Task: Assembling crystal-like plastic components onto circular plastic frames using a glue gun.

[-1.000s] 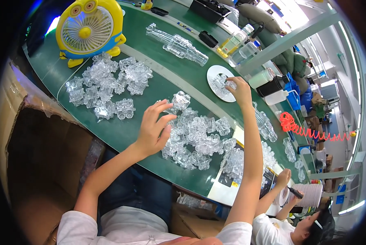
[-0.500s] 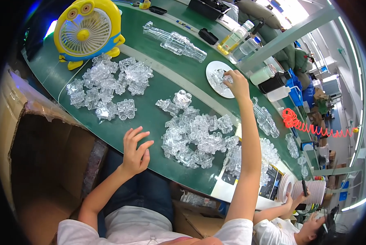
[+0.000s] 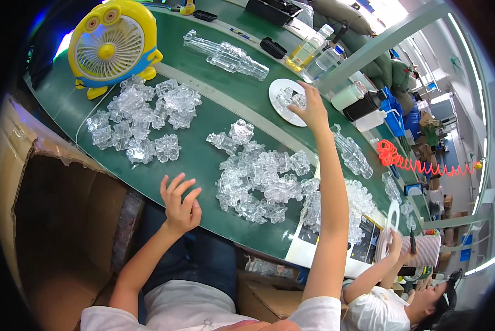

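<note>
My right hand [image 3: 313,108] is at the right edge of a round white plate [image 3: 279,88], thumb and fingers spread apart. Small clear plastic parts [image 3: 285,97] lie on the plate, one of them between my thumb and fingertips without looking gripped. My left hand [image 3: 181,205] hovers over the bench's near edge, fingers apart and empty. To its right spreads a heap of clear plastic toy-like pieces [image 3: 258,176]. Another heap of such pieces [image 3: 139,113] sits at the left. A long clear plastic assembly [image 3: 228,57] lies beyond the heaps.
A yellow fan [image 3: 112,49] stands at the back left. Bottles [image 3: 311,48] line the far edge, and a red coiled hose [image 3: 391,154] hangs at the right. An open cardboard box [image 3: 65,215] is at my left. A co-worker [image 3: 377,306] handles a white ring [image 3: 393,215] near spools.
My right hand has opened from a pinch on a small clear part, which now lies on the plate. The view has shifted slightly. The co-worker's hand has raised a white ring.
</note>
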Available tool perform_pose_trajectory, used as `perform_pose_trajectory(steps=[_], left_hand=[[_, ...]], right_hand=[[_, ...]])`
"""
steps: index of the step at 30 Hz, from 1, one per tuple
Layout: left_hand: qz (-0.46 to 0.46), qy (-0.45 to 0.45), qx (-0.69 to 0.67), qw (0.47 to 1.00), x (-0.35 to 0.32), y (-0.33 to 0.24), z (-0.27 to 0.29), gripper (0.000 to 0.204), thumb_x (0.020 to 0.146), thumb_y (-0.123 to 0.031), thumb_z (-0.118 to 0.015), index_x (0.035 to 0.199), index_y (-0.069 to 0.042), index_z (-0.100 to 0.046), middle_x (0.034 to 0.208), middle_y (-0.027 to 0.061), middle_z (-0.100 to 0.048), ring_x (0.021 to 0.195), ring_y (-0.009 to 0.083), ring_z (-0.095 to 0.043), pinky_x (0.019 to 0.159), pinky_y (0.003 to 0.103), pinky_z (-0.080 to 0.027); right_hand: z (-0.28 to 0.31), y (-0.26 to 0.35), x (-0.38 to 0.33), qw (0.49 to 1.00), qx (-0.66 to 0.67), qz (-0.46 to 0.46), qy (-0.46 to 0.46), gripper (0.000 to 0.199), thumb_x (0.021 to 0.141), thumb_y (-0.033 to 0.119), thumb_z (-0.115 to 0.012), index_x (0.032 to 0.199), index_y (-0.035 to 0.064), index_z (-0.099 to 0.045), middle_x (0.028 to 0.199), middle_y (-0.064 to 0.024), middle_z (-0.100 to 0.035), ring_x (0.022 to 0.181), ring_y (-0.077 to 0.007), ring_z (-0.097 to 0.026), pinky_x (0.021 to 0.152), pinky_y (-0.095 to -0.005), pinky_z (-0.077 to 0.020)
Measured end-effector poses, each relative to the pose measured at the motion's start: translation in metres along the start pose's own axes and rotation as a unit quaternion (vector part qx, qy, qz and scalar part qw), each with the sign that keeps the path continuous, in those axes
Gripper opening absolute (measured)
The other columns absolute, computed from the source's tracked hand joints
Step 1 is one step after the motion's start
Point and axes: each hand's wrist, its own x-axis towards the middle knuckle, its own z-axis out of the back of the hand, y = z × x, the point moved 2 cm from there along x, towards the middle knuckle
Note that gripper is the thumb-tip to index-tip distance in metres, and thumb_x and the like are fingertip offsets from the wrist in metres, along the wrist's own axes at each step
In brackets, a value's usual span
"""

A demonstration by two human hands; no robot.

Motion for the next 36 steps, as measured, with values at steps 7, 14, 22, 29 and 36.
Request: perform_pose_trajectory(steps=[7, 14, 22, 29, 36], left_hand=[[-0.002, -0.012, 0.016, 1.000, -0.002, 0.004, 0.005, 0.026, 0.072, -0.010, -0.050, 0.096, -0.005, -0.058, 0.111, 0.0122, -0.052, 0.111, 0.0338, -0.047, 0.101, 0.056, -0.022], [0.008, -0.009, 0.019, 1.000, 0.000, 0.001, 0.005, 0.026, 0.072, -0.009, -0.051, 0.096, -0.006, -0.059, 0.111, 0.0123, -0.052, 0.112, 0.0334, -0.047, 0.101, 0.056, -0.022], [0.002, -0.018, 0.022, 1.000, -0.002, 0.003, 0.006, 0.026, 0.071, -0.009, -0.051, 0.096, -0.007, -0.059, 0.112, 0.0126, -0.052, 0.112, 0.0335, -0.047, 0.102, 0.056, -0.021], [0.005, -0.013, 0.020, 1.000, -0.002, 0.004, 0.005, 0.026, 0.070, -0.008, -0.052, 0.095, -0.007, -0.059, 0.114, 0.0125, -0.052, 0.114, 0.0333, -0.047, 0.102, 0.056, -0.021], [0.006, -0.012, 0.012, 1.000, 0.000, 0.002, 0.006, 0.024, 0.071, -0.006, -0.050, 0.092, -0.005, -0.060, 0.114, 0.0138, -0.052, 0.115, 0.0358, -0.045, 0.101, 0.057, -0.021]], right_hand=[[0.049, 0.012, -0.053, 0.858, -0.111, -0.295, 0.406, 0.053, 0.072, 0.057, -0.064, 0.095, 0.0089, -0.065, 0.081, -0.0067, -0.065, 0.071, -0.0241, -0.065, 0.067, -0.0331, -0.0504], [0.025, -0.021, -0.081, 0.839, 0.016, -0.345, 0.420, 0.062, 0.066, 0.047, -0.071, 0.112, 0.0083, -0.053, 0.085, -0.0119, -0.063, 0.071, -0.0202, -0.064, 0.061, -0.0278, -0.0520], [0.032, -0.029, -0.096, 0.958, 0.001, -0.201, 0.202, 0.054, 0.066, 0.039, -0.074, 0.107, 0.0114, -0.053, 0.090, -0.0112, -0.051, 0.077, -0.0253, -0.057, 0.071, -0.0361, -0.0476], [0.043, -0.036, -0.112, 0.953, 0.025, -0.182, 0.239, 0.037, 0.070, 0.029, -0.074, 0.092, 0.0036, -0.057, 0.091, -0.0109, -0.054, 0.075, -0.0170, -0.058, 0.055, -0.0288, -0.0498], [0.055, -0.035, -0.117, 0.887, 0.157, -0.218, 0.375, 0.063, 0.066, 0.026, -0.077, 0.123, 0.0138, -0.050, 0.115, -0.0114, -0.055, 0.101, -0.0256, -0.056, 0.087, -0.0336, -0.0459]])
